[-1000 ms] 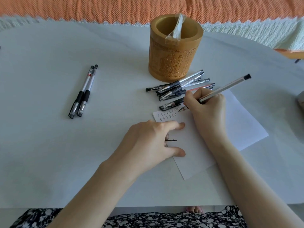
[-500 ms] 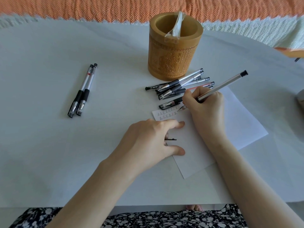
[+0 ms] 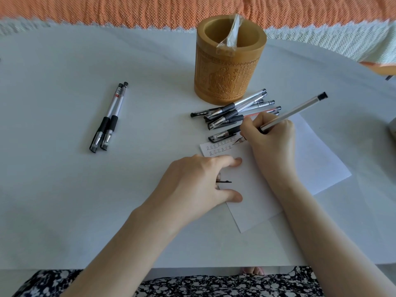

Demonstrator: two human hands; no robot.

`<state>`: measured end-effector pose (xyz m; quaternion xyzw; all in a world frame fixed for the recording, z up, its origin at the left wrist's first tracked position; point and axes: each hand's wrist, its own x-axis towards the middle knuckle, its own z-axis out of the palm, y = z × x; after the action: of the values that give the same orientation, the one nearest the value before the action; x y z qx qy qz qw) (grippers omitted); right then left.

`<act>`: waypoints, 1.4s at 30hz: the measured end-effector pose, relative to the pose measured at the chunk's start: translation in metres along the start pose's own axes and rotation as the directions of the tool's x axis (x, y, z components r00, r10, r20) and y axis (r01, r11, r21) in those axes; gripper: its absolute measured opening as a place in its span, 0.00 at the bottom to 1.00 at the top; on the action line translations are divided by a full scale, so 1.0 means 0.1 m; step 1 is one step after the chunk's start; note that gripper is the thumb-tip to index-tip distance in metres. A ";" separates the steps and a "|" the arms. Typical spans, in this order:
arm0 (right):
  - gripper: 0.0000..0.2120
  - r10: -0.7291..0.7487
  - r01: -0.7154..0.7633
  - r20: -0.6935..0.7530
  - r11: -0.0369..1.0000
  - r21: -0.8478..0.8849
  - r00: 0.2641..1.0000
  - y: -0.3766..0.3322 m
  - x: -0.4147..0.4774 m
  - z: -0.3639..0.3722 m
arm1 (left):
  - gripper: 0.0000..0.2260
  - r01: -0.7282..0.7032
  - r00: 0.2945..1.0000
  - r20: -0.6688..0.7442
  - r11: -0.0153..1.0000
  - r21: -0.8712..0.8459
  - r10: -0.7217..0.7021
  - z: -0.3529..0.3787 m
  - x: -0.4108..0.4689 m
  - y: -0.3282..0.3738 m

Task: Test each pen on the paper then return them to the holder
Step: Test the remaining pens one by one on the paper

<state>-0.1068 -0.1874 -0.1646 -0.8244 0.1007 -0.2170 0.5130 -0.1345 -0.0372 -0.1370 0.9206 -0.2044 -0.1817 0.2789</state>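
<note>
The right hand point(image 3: 272, 138) had its grip closed around a slim grey pen with a black end cap point(image 3: 300, 109), thumb and fingers pinching it low on the barrel. The pen's tip touched the far left corner of the white sheet of paper point(image 3: 310, 163), right beside two short rows of small written marks point(image 3: 219, 147). The left hand point(image 3: 199, 181) lay on the paper's left edge with forefinger and thumb stretched flat, pressing the sheet down, its grip loose. A thin black sliver point(image 3: 225, 181) showed under its palm; I could not tell what it was.

Just beyond the paper's far corner lay a heap of clear-barrelled pens with black rubber sleeves point(image 3: 235, 112), overlapping, their far ends close to the carved yellow-brown bamboo holder point(image 3: 227, 82). The holder stood upright with only a crumpled clear plastic wrapper point(image 3: 230, 37) poking out of it. Well to the left, two more pens point(image 3: 109, 118) lay side by side, touching, on the white desk point(image 3: 64, 189). Orange woven cloth point(image 3: 128, 9) ran along the far side.
</note>
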 end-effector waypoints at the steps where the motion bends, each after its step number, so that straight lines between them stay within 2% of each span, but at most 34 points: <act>1: 0.17 0.000 0.000 0.006 1.000 -0.004 1.000 0.00 0.00 0.00 | 0.26 0.001 1.000 0.000 1.000 -0.002 -0.001 0.00 0.00 0.00; 11: 0.19 -0.001 0.001 0.029 1.000 -0.021 1.000 0.01 0.01 0.00 | 0.26 0.003 1.000 -0.008 1.000 0.006 -0.003 0.01 0.00 0.00; 26: 0.15 -0.007 0.008 0.015 0.999 -0.051 1.000 0.00 0.00 0.00 | 0.26 0.014 1.000 -0.006 1.000 0.007 -0.014 0.00 0.01 0.00; 35: 0.18 0.005 -0.005 -0.007 1.000 -0.031 1.000 0.00 0.00 0.00 | 0.26 0.014 1.000 -0.002 1.000 0.000 -0.014 0.00 0.00 0.01; 42: 0.16 -0.002 0.003 0.016 0.999 -0.040 1.000 0.00 0.00 0.00 | 0.26 0.013 1.000 -0.002 1.000 -0.003 -0.013 0.00 0.01 0.01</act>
<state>-0.1069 -0.1873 -0.1651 -0.8363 0.0997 -0.2089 0.4970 -0.1341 -0.0380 -0.1369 0.9216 -0.1980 -0.1830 0.2792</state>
